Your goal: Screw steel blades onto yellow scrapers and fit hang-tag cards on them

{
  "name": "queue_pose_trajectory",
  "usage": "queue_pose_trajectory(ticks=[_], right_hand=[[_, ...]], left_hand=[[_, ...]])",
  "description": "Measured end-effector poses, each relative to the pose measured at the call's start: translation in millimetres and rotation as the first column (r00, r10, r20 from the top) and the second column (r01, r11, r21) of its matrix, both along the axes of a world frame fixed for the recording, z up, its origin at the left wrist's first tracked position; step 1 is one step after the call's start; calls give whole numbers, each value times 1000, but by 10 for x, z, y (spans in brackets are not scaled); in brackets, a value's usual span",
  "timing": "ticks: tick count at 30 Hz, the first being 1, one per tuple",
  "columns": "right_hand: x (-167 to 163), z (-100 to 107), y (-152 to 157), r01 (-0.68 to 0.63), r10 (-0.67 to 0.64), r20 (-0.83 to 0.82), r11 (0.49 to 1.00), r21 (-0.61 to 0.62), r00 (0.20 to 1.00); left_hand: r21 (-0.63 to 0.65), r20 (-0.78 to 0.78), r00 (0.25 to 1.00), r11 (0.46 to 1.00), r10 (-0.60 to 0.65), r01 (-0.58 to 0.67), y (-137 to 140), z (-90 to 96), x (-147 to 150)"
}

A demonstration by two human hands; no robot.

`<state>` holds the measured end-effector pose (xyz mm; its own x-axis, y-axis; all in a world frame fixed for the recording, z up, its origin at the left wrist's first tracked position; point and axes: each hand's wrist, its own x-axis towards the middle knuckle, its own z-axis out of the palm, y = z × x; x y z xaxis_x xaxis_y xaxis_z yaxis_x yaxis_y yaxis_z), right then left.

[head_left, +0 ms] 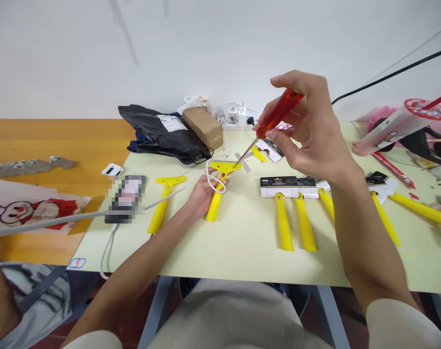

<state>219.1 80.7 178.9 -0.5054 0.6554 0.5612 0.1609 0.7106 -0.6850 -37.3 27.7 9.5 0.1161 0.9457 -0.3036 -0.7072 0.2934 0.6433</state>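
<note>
Pale surface (235,257) below: left grip (201,195) holds a yellow scraper (214,206); above the scraper, right grip (309,123) clasps a tilted screwdriver (279,113), best squared up.

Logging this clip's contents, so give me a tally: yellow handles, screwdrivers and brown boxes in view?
Yellow handles: 7, one partly hidden
Screwdriver: 1
Brown box: 1
Total: 9

The screwdriver handle (281,111) above the scraper (213,206) is see-through red, and the scraper plain yellow. Behind the scraper to the left, a black bag (158,139) bears a white label (172,123); far right of it, a cup lid (426,109) is patterned red and white.
</note>
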Motion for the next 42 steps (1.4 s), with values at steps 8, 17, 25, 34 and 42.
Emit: queue_pose_trajectory(ticks=[8, 17, 25, 34, 42], right_hand=[[-33, 18, -20, -7, 7, -4, 1000, -27, 1000], [-143, 54, -161, -7, 7, 44, 1000, -3, 999], [-33, 216, -242, -188, 184, 181, 982, 5, 966], [-92, 85, -213, -15, 15, 21, 1000, -19, 1000], [-123, 0, -137, 45, -65, 105, 983, 179, 992]], left_hand=[[12, -21, 1000, 1000, -5, 5, -11, 3, 16], [30, -27, 999, 999, -20, 21, -5, -3, 21], [78, -20, 998, 995, -67, 68, -17, 0, 43], [110, -34, 996, 990, -82, 85, -39, 33, 48], [79, -2, 996, 993, -86, 86, -63, 51, 71]])
